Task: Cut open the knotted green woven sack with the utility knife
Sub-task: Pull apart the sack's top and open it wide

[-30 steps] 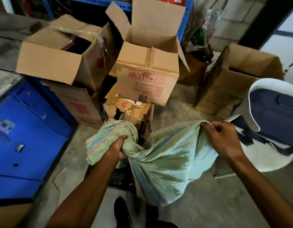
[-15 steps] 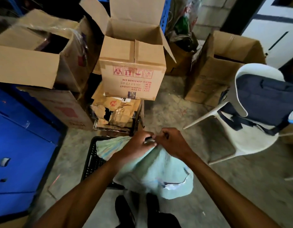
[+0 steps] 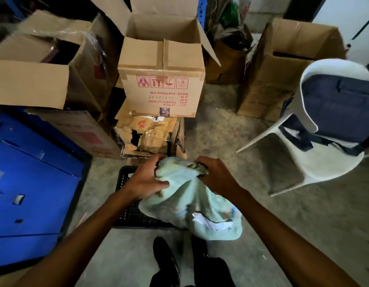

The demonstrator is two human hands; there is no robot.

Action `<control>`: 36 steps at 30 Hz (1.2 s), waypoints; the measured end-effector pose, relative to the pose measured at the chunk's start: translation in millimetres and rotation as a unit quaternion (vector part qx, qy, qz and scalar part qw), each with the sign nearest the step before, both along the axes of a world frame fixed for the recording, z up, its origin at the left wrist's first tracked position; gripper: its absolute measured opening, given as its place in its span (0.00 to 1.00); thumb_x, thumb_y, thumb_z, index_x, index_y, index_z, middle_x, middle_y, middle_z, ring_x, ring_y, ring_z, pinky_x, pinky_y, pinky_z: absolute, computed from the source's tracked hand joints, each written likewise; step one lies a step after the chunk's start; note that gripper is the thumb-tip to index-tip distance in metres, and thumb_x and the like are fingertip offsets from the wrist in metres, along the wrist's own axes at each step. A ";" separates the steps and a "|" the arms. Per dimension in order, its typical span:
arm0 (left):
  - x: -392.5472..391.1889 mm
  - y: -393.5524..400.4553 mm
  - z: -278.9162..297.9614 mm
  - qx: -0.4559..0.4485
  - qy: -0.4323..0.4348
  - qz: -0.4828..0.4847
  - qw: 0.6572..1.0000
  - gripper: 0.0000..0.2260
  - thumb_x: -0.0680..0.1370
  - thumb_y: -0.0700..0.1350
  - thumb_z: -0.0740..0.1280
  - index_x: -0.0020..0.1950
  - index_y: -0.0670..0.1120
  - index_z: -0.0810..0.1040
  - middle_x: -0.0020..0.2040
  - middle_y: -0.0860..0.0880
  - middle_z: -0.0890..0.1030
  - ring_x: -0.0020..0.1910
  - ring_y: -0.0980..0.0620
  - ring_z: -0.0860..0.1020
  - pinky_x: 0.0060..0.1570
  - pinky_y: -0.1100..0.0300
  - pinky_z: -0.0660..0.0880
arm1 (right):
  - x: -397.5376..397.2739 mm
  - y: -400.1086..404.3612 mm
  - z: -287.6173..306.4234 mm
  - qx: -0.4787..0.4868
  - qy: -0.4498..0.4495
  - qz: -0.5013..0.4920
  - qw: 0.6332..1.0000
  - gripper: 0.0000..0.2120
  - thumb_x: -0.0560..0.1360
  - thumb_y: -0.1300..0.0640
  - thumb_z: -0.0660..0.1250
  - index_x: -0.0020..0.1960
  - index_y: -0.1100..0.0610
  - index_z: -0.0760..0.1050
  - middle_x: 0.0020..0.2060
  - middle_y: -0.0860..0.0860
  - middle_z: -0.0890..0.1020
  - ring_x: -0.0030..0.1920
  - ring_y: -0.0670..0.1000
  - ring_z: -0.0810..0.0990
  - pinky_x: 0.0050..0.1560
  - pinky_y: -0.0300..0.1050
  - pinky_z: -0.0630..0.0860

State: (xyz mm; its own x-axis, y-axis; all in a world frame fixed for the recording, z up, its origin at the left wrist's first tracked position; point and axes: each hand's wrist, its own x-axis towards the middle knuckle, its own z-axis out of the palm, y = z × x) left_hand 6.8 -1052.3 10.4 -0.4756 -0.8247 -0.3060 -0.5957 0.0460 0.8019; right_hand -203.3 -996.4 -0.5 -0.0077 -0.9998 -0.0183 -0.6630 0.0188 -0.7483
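1. Where the two hands meet low in the middle of the view, the sack (image 3: 189, 204) is held bunched between them, above a black crate (image 3: 125, 216) on the concrete floor (image 3: 303, 235).
2. The left hand (image 3: 145, 179) is clenched on the sack's upper left part, with the thumb laid across the cloth and the fingers wrapped behind it.
3. The right hand (image 3: 217, 178) is closed on the gathered top of the sack, where a darker, crumpled twist of fabric is seen at the fingertips.
4. The rest of the sack is left hanging below the hands; near its lower edge a slit is seen, with white showing inside.
5. Whether a knife is held cannot be told, since nothing of it shows in either hand.
6. Dark shoes (image 3: 166, 259) are seen just below the sack, at the bottom of the view.
7. An open box (image 3: 162, 88) printed in red is stacked on a torn carton (image 3: 146, 135) straight ahead, just beyond the crate.
8. More boxes are piled at the left, above a blue cabinet (image 3: 30, 183).
9. At the right, a white chair (image 3: 316, 162) is stood with a dark bag (image 3: 341, 108) resting on its seat.
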 end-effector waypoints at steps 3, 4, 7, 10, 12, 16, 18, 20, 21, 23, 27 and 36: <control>-22.6 3.4 11.7 -0.097 0.012 -0.071 0.993 0.16 0.70 0.36 0.73 0.57 0.41 0.80 0.53 0.43 0.84 0.53 0.44 0.82 0.52 0.51 0.78 | 10.8 -7.9 11.8 -0.019 -0.053 0.042 0.998 0.17 0.65 0.64 0.68 0.50 0.50 0.72 0.40 0.54 0.82 0.40 0.53 0.81 0.38 0.48 0.75; -26.8 2.9 17.2 -0.127 0.005 -0.060 0.990 0.12 0.71 0.34 0.71 0.54 0.40 0.82 0.51 0.42 0.85 0.51 0.43 0.82 0.50 0.50 0.79 | 7.5 -11.4 13.1 -0.010 -0.095 0.025 0.995 0.21 0.64 0.64 0.71 0.51 0.49 0.70 0.41 0.51 0.81 0.40 0.51 0.80 0.39 0.46 0.76; -17.6 -3.8 25.5 -0.150 0.015 -0.007 0.989 0.08 0.71 0.29 0.68 0.48 0.36 0.83 0.47 0.40 0.85 0.47 0.44 0.82 0.46 0.49 0.79 | -24.1 -5.9 -2.4 0.093 -0.109 0.000 0.990 0.34 0.61 0.52 0.79 0.62 0.49 0.67 0.54 0.50 0.78 0.49 0.47 0.77 0.45 0.24 0.72; -2.4 -2.7 30.0 -0.127 0.070 0.069 0.987 0.10 0.71 0.26 0.66 0.44 0.39 0.82 0.42 0.45 0.84 0.41 0.51 0.81 0.41 0.56 0.79 | -27.6 27.8 -45.2 0.271 0.023 0.033 0.962 0.37 0.67 0.48 0.75 0.71 0.55 0.63 0.69 0.54 0.70 0.65 0.55 0.71 0.64 0.42 0.68; 3.2 -0.5 31.8 -0.110 0.092 0.091 0.985 0.16 0.71 0.25 0.67 0.40 0.47 0.81 0.36 0.55 0.83 0.36 0.66 0.79 0.34 0.72 0.75 | -14.8 34.4 -63.3 0.222 -0.016 -0.044 0.974 0.20 0.74 0.56 0.69 0.63 0.62 0.73 0.62 0.61 0.77 0.62 0.59 0.76 0.58 0.47 0.70; 27.7 -6.5 33.7 -0.129 0.044 0.096 0.986 0.19 0.69 0.29 0.73 0.36 0.55 0.76 0.28 0.61 0.80 0.30 0.65 0.77 0.29 0.79 0.69 | -8.7 -4.1 -29.6 0.044 -0.064 -0.129 0.989 0.07 0.74 0.64 0.63 0.37 0.59 0.76 0.31 0.53 0.77 0.33 0.52 0.75 0.37 0.37 0.61; 35.2 -6.4 31.3 -0.110 0.033 0.039 0.993 0.21 0.65 0.36 0.78 0.53 0.50 0.76 0.48 0.61 0.80 0.46 0.64 0.79 0.43 0.80 0.70 | 3.0 -18.7 -0.2 0.005 -0.081 -0.071 0.994 0.13 0.74 0.65 0.65 0.33 0.52 0.73 0.29 0.42 0.72 0.30 0.39 0.69 0.36 0.39 0.62; 28.1 0.8 23.6 -0.050 0.032 -0.002 0.998 0.33 0.65 0.43 0.80 0.66 0.48 0.69 0.61 0.56 0.77 0.60 0.61 0.76 0.57 0.68 0.73 | 29.2 -30.4 23.5 -0.004 -0.122 -0.005 0.993 0.05 0.74 0.66 0.65 0.41 0.63 0.78 0.32 0.48 0.79 0.34 0.38 0.72 0.37 0.40 0.67; 21.2 5.1 18.6 -0.048 0.023 0.005 0.999 0.31 0.66 0.43 0.79 0.66 0.45 0.71 0.61 0.51 0.79 0.60 0.55 0.77 0.59 0.57 0.76 | 43.1 -36.2 33.4 -0.008 -0.143 0.017 0.990 0.04 0.74 0.67 0.65 0.44 0.68 0.77 0.35 0.56 0.82 0.37 0.42 0.74 0.40 0.42 0.69; 11.1 5.9 13.4 -0.114 0.021 0.065 0.991 0.15 0.70 0.42 0.75 0.55 0.40 0.80 0.53 0.42 0.84 0.52 0.45 0.82 0.52 0.46 0.79 | 60.3 -46.4 49.8 -0.010 -0.171 0.045 0.984 0.06 0.74 0.65 0.65 0.45 0.70 0.75 0.39 0.66 0.81 0.40 0.47 0.73 0.42 0.47 0.70; 26.0 -9.1 20.5 -0.200 0.048 0.178 0.962 0.07 0.71 0.31 0.70 0.48 0.36 0.82 0.48 0.40 0.84 0.50 0.45 0.82 0.50 0.59 0.79 | 37.5 -44.9 46.6 0.057 -0.180 0.116 0.975 0.18 0.68 0.51 0.73 0.57 0.41 0.74 0.51 0.37 0.80 0.51 0.36 0.77 0.51 0.28 0.70; 43.9 -5.4 45.8 -0.266 0.113 0.226 0.930 0.10 0.69 0.31 0.71 0.43 0.45 0.81 0.38 0.58 0.80 0.38 0.80 0.74 0.35 0.82 0.69 | 4.1 -11.8 -3.3 0.018 0.149 0.003 0.989 0.11 0.74 0.62 0.63 0.54 0.58 0.78 0.48 0.60 0.84 0.50 0.62 0.81 0.48 0.52 0.75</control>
